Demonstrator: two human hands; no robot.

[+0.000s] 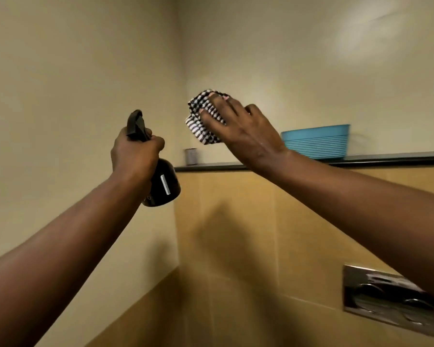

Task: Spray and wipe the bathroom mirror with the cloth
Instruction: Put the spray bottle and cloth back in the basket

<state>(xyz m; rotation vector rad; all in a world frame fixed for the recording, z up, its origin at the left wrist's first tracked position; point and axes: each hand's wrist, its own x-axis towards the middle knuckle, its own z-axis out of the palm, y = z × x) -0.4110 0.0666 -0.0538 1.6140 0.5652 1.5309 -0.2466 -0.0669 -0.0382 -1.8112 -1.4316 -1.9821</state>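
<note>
My left hand (135, 152) is raised and grips a dark spray bottle (163, 185) by its neck, with the black trigger head (135, 125) sticking up above my fist. My right hand (243, 127) is held up to the right of it, fingers spread over a bunched black-and-white checked cloth (202, 113) near the corner of the two walls. No mirror shows in this view; only cream wall lies behind both hands.
A dark ledge (386, 159) runs along the right wall and carries a blue ribbed plastic basin (316, 142) and a small grey cup (191, 156). Tan tiles (236, 234) lie below it, with a chrome flush plate (386, 296) at the lower right.
</note>
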